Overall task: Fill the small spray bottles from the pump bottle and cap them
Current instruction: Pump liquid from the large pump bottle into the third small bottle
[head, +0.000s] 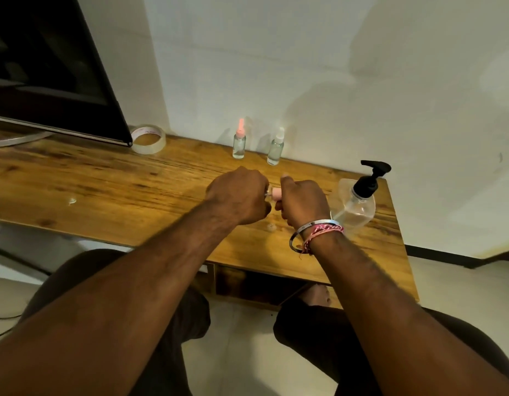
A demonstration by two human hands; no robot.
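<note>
Capping step in hand, by the look of it. At the centre of the frame, left hand [238, 195] curled into a fist around something, most likely the body of a small spray bottle, though the body itself hidden inside the fingers. Right hand [303, 202] just beside it, fingers curled around a pink cap [276, 194], seen in the narrow gap between the two hands. Cap and bottle neck appear to meet there; threaded on or only set against, impossible to tell.

Above the hands, near the wall, two small spray bottles standing upright and slightly apart: one with a pink sprayer [239, 142], one with a white sprayer [276, 147], both closed, with clear liquid inside. Probably finished already, so the bottle in the hands likely the last one.

Pump bottle [359, 202] with black pump head at right of centre, on the wooden table [105, 190], near the right wrist, partly filled.

Next move, in judgement: turning the cap until tight while holding the body steady, then standing the bottle beside the other two.

Tape roll [148, 138] at upper left, beside a dark monitor [47, 67]; faint reddish print on its inner ring, too small to read. No label or brand readable on any bottle.
</note>
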